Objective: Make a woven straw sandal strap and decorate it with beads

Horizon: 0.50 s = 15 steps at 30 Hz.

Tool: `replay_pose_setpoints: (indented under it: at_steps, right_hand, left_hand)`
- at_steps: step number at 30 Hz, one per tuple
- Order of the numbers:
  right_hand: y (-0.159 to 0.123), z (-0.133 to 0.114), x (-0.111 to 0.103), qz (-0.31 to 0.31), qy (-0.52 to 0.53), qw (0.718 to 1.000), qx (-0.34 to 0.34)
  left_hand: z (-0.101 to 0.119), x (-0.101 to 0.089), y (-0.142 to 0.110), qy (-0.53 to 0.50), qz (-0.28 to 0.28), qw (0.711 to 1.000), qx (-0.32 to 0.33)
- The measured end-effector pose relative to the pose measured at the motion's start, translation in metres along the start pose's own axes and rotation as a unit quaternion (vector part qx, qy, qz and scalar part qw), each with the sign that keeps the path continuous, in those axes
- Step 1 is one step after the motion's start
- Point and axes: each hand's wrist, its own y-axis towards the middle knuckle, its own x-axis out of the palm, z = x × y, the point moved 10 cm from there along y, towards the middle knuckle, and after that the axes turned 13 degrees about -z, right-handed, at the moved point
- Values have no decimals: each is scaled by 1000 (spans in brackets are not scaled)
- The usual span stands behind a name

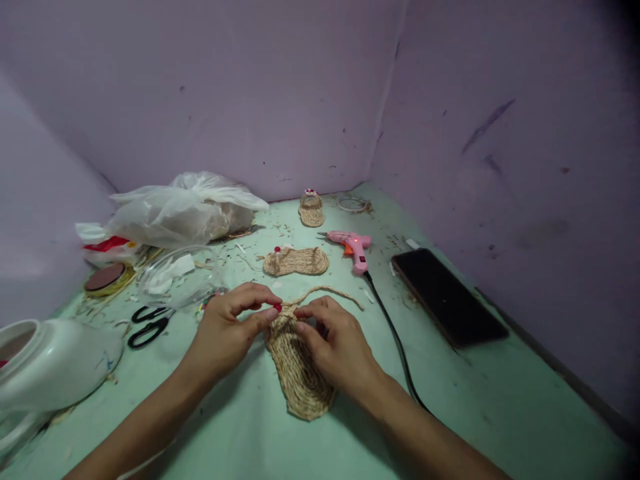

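A slipper of coiled jute rope [300, 373] lies sole-up lengthwise before me, its strap end pointing away. My left hand [225, 327] pinches a small red bead [277, 307] at the left side of the strap, thumb and forefinger closed. On the strap's other side, my right hand [343, 337] grips the slipper between thumb and fingers. A loose rope tail [333, 289] runs from the strap to the right, behind the right hand. Fingers partly cover the strap, so how the bead sits against it is hidden.
Beyond lie another rope slipper [296, 261], a small finished one [312, 210] and a pink glue gun [356, 248] with a black cord. A phone [447, 293] is at right. Scissors [149, 333], a tape roll [109, 279], a plastic bag [185, 210] and a white pitcher [65, 360] are left.
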Motion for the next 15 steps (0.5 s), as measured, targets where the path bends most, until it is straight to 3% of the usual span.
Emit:
replay_pose_setpoints:
  at_steps: [10, 15]
  right_hand:
    - [6, 4, 3, 10, 24, 1000, -6]
    - [5, 4, 3, 8, 28, 1000, 2]
  left_hand:
    - [-29, -1, -2, -54, 1, 997, -56]
    - [-20, 3, 0, -32, -1, 999, -34]
